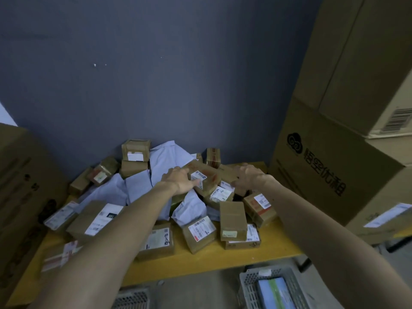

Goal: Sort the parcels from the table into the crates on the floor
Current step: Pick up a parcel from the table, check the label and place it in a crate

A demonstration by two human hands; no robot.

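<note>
Left hand [180, 179] and right hand [246, 176] gripped opposite ends of a brown cardboard parcel [206, 177] bearing a white barcode label, atop the pile on the yellow wooden table [200, 262]; label print unreadable, large carton [330, 166] beside it marked 悟空优租.

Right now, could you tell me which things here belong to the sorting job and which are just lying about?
Job: parcel boxes, grey mailer bags, yellow table, floor crates, left hand, right hand.
Lying about: large cartons, right and left; blue wall.
</note>
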